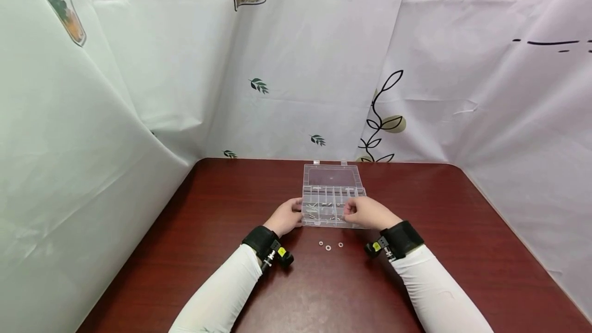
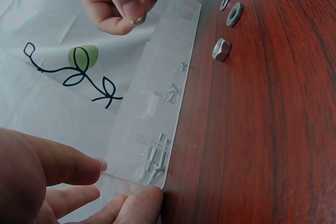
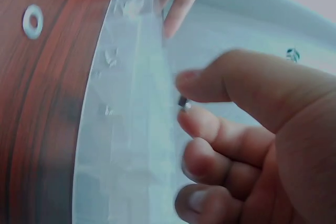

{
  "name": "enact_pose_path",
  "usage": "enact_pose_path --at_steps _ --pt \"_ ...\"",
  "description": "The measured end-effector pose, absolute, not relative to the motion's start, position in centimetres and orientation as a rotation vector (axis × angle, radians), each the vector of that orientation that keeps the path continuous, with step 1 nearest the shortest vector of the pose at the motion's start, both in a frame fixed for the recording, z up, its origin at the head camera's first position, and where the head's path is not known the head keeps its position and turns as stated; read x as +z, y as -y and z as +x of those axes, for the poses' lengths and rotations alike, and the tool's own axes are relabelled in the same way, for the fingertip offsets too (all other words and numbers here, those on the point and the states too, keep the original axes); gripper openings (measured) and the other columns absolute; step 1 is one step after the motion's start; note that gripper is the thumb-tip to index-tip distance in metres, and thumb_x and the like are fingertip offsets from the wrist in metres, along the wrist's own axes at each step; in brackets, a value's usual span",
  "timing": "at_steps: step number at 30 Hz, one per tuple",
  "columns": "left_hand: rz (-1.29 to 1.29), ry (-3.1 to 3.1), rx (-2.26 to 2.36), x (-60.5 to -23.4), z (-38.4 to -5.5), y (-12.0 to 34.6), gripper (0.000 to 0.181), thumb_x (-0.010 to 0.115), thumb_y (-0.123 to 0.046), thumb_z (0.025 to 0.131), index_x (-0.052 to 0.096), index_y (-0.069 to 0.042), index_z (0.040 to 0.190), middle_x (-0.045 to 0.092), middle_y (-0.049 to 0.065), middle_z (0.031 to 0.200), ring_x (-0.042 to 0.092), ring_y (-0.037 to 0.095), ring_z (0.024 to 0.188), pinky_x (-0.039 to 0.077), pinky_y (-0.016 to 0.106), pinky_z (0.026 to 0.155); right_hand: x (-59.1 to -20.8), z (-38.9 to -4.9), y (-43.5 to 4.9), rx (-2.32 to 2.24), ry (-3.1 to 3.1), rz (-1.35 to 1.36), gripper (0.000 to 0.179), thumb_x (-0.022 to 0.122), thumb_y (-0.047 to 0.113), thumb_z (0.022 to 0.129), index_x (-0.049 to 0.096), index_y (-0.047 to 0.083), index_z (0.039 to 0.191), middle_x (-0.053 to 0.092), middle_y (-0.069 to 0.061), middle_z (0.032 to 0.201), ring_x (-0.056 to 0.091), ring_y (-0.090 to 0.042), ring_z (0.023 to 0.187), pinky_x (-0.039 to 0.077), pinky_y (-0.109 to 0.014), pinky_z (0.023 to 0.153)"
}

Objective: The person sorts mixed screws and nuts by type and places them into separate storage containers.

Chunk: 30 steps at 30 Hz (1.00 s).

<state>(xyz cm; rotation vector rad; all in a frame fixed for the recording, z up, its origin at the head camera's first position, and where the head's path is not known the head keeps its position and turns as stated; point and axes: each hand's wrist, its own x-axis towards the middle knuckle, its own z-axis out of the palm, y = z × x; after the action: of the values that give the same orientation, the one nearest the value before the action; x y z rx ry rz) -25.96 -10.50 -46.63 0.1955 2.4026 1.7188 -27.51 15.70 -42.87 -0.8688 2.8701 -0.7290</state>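
Note:
A clear plastic compartment box (image 1: 311,194) lies on the table with its lid (image 1: 332,176) swung back. My left hand (image 1: 285,217) holds the box's left end, fingers and thumb around its corner (image 2: 128,182). Over the right side of the box, my right hand (image 1: 367,211) pinches a small silvery metal piece (image 3: 183,103) between thumb and index finger; I cannot tell its exact kind. Several screws (image 2: 156,158) lie in the left compartments, with smaller hardware (image 2: 172,93) farther along. In front of the box rest a hex nut (image 2: 221,49) and two washers (image 2: 234,14).
The box stands on a dark red wooden table (image 1: 222,194). White printed cloth (image 1: 287,66) hangs behind it and on both sides. Each wrist wears a black strap (image 1: 403,238) with a small camera.

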Motion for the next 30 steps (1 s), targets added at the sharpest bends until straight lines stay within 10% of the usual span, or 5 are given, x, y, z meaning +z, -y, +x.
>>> enact_pose_path --at_steps 30 --pt "0.177 -2.376 1.753 -46.7 -26.2 10.3 0.054 0.052 0.004 0.097 0.036 0.005 0.149 0.052 0.028 0.132 0.061 0.036 0.111 0.058 0.041 0.086 -44.6 -28.2 -15.1 -0.726 -3.016 -0.5 0.024 0.073 0.026 0.087 0.064 0.017 0.066 0.055 0.004 0.061 0.047 -0.015 0.058 0.04 -0.029 0.055"
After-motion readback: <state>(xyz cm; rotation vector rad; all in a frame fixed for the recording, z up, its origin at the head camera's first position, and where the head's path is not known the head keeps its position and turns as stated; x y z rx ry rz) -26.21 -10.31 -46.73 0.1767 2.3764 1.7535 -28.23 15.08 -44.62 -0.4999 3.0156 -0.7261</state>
